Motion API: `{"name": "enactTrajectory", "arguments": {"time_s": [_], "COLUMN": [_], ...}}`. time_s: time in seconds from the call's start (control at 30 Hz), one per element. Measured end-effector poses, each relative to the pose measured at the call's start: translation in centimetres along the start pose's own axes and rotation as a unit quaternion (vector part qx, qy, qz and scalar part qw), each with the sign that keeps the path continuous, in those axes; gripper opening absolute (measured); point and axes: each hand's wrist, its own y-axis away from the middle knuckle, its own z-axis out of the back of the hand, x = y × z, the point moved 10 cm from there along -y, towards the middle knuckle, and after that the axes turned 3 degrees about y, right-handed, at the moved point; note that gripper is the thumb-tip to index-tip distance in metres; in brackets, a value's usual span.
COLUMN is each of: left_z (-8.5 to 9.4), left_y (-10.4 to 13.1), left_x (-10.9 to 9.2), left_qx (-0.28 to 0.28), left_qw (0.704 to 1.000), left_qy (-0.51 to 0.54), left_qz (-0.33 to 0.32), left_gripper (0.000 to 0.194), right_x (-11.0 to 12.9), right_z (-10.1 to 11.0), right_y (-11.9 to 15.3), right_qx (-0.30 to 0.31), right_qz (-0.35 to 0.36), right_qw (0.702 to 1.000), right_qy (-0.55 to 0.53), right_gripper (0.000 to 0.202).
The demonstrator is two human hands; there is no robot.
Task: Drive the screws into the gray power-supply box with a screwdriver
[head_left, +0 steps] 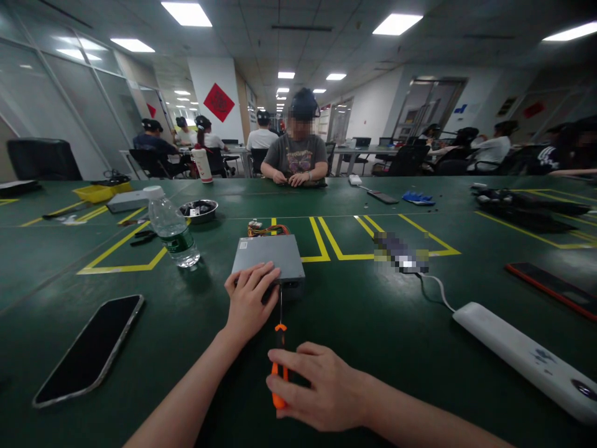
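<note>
A grey metal box (268,252) with a socket on its near side lies on the green table, its coloured wires (269,230) bunched behind it. My left hand (252,298) rests on the box's top and near edge, fingers spread. In my right hand (314,386) is an orange and black screwdriver (280,367), gripped by the handle between thumb and fingers. Its shaft points away from me, and the tip meets the near side of the box close to my left thumb; the exact contact spot is too small to make out.
A water bottle (170,230) and a metal bowl (199,210) stand left of the box. A phone (91,348) lies at the near left, a white power strip (522,354) at the right. Across the table (373,323) sits a person (298,149).
</note>
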Motion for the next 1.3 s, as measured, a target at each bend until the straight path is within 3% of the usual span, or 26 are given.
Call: {"name": "enactTrajectory", "arguments": {"time_s": [0.17,0.4,0.6,0.7,0.83,1.1,1.3], "left_z": [-0.1,-0.1,-0.1,-0.1,-0.1,0.0,0.0], "left_y": [0.0,-0.1,-0.1,0.0,0.0,-0.1,0.0], "left_x": [0.1,0.0,0.0,0.0,0.1,0.0,0.1], "left_qx": [0.006,0.016,0.011,0.013,0.014,0.015,0.013], "left_qw": [1.000,1.000,1.000,1.000,1.000,1.000,1.000], "left_qy": [-0.002,-0.003,-0.002,-0.003,-0.003,0.001,0.000], "left_qz": [0.002,0.004,0.006,0.004,0.005,0.006,0.006], "left_gripper": [0.029,0.029,0.028,0.028,0.028,0.029,0.028], "right_x": [-0.5,-0.5,-0.8,-1.2,-0.5,-0.8,-0.6], "right_z": [0.1,0.8,0.8,0.3,0.2,1.1,-0.1], "right_y": [0.6,0.2,1.2,1.1,0.5,1.4,0.8], "right_qx": [-0.049,-0.010,-0.082,-0.052,-0.002,-0.090,-0.003], "right_qz": [-0.014,-0.023,-0.031,-0.054,-0.025,-0.035,-0.028], "right_qw": [0.998,0.999,0.995,0.995,0.999,0.995,0.999], "right_qy": [-0.045,-0.029,-0.041,-0.061,-0.038,-0.019,-0.026], "right_gripper": [0.024,0.026,0.018,0.026,0.029,0.021,0.031]}}
